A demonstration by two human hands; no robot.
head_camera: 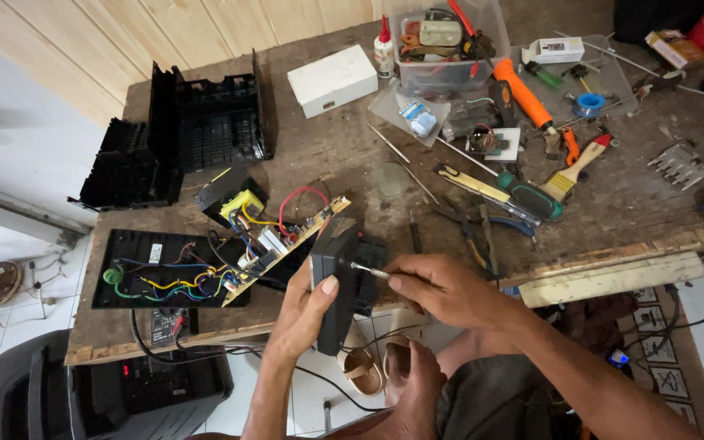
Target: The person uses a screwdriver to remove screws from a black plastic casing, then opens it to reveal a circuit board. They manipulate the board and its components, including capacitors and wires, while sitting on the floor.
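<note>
One black block (334, 281), two hands.

Hands: two, a left hand (307, 305) and a right hand (442, 289). Black panel (332, 281) held in the hands: one. Metal tool shaft (368, 270): one. Circuit board (287, 244): one. Transformer (234, 200): one. Black housing shells (181, 134): two. White box (332, 79): one. Clear tub (442, 49) of parts: one. Glue bottle (383, 47): one. Paintbrush (576, 167): one. Orange-handled tool (523, 94): one. Sandals (364, 367): two.
</note>
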